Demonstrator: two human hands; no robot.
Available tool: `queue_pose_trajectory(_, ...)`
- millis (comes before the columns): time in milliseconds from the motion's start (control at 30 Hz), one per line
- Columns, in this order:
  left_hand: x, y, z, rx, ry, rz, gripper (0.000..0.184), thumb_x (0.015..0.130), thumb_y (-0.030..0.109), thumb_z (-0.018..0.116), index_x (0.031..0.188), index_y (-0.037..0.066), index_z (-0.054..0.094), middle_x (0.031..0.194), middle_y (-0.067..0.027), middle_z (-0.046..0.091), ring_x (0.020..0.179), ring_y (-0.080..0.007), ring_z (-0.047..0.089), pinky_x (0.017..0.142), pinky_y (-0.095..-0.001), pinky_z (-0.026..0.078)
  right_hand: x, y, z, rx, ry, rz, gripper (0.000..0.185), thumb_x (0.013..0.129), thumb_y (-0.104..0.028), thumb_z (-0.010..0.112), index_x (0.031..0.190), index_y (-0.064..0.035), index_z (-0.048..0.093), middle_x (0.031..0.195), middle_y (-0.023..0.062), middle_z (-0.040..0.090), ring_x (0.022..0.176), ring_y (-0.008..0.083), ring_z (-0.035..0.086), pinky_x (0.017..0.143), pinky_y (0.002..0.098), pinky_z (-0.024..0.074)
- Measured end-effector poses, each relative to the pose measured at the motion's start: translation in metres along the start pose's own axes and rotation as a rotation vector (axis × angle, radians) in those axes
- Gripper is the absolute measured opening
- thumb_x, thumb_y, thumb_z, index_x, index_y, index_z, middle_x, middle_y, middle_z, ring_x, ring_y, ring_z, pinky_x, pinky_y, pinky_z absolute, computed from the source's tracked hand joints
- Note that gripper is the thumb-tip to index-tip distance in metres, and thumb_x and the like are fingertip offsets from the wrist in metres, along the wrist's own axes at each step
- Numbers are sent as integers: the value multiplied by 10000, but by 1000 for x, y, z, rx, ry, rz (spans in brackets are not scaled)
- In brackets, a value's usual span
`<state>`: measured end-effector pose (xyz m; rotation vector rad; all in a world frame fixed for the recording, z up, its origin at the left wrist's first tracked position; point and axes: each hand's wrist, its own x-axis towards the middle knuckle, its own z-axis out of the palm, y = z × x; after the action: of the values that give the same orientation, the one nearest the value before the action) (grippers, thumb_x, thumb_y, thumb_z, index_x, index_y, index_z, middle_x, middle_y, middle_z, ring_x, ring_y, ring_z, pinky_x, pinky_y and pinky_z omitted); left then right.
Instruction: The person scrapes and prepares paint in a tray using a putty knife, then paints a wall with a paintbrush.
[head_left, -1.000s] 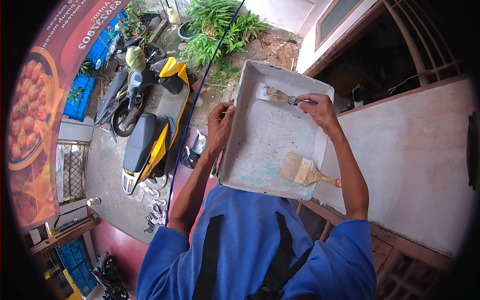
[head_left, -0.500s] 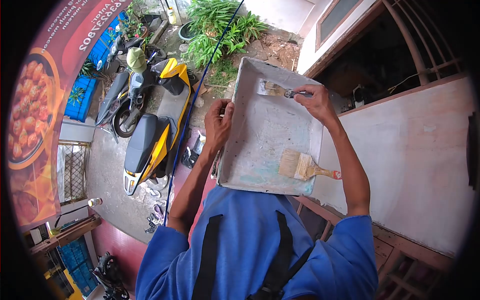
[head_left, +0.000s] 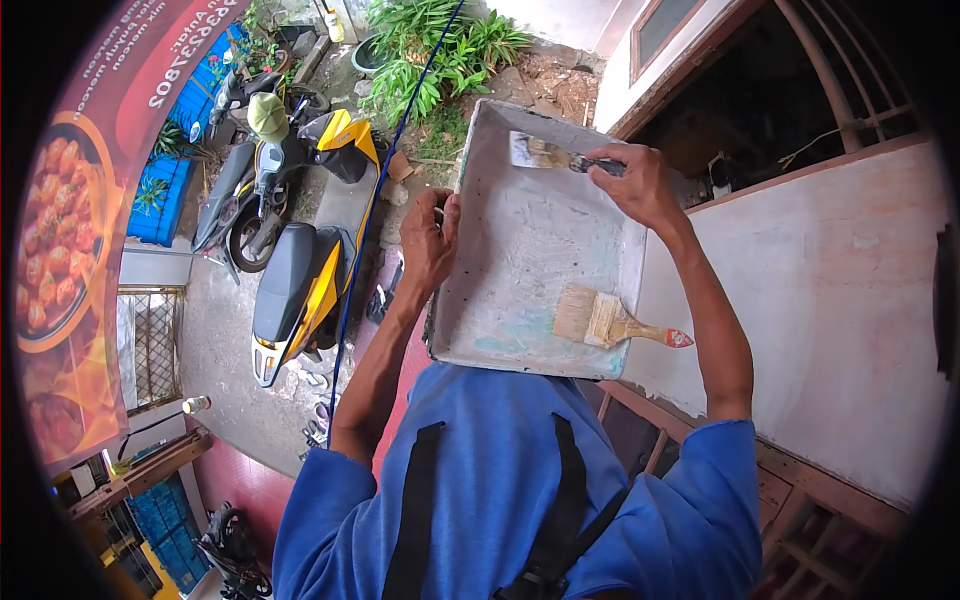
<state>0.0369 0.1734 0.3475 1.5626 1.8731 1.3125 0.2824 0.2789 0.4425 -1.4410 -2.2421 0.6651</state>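
A shallow paint tray, whitish with faint turquoise stains, is held in front of my chest. My left hand grips its left side wall, with the thumb at the rim. In my right hand is the dark handle of a paint scraper; its flat blade, silvery at the end and brown-stained nearer the handle, is at the tray's far end. Whether the blade touches the bottom, I cannot tell. A wide paintbrush lies across the tray's near right corner, pale bristles inside and its red-tipped wooden handle over the right rim.
A yellow-and-grey scooter and another motorbike are parked below on the left. A blue rope runs down past my left arm. To the right stands a patchy whitish wall under a barred opening. Green plants grow ahead.
The scraper has shifted slightly left relative to the tray, and more of its silvery blade shows. The tray sits a little higher in view. My left hand keeps its grip.
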Motion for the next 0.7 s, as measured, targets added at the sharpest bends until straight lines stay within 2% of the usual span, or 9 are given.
queue_pose_trajectory(33,0,-4,2,3,13,32,192,880,222,538,886,31,555,747,-134,575,600,-241,547,575,-355,439,6,0,7,41,15,-71,279,696,-240,614,897,-58,681,761,200,633,725,283,632,713,327,486)
queue_pose_trajectory(133,0,-4,2,4,18,75,174,875,205,544,884,32,552,740,-131,570,593,-242,538,570,-354,435,21,1,18,14,-56,-31,280,690,-245,619,889,-57,681,799,193,641,746,301,631,734,337,486)
queue_pose_trajectory(233,0,-4,1,11,27,84,160,870,190,551,880,31,550,734,-129,566,585,-240,531,566,-353,432,15,18,-2,-55,-82,109,277,686,-242,619,882,-57,682,826,187,646,764,306,632,748,335,484)
queue_pose_trajectory(367,-1,1,-1,14,28,59,159,867,186,556,879,27,548,734,-124,566,575,-229,524,561,-344,430,-9,27,-34,-170,-34,151,262,676,-201,626,883,-51,682,837,193,645,793,305,635,758,332,487)
queue_pose_trajectory(467,0,1,-2,0,17,66,163,865,188,559,876,26,549,735,-121,567,572,-216,521,559,-337,430,-25,25,-45,-265,42,82,244,688,-149,612,894,-34,674,839,187,645,804,305,633,753,350,490)
queue_pose_trajectory(667,-1,0,0,-2,23,54,156,866,182,556,868,25,553,731,-120,567,571,-210,520,560,-331,431,-42,20,-26,-680,41,-66,117,723,-59,536,743,20,620,748,198,608,720,340,617,687,418,489)
queue_pose_trajectory(700,0,0,0,-3,19,53,156,865,182,557,869,25,553,729,-121,567,573,-211,522,560,-332,432,-40,16,-24,-686,-4,-66,135,721,-49,535,782,29,627,773,200,610,731,343,616,696,413,492)
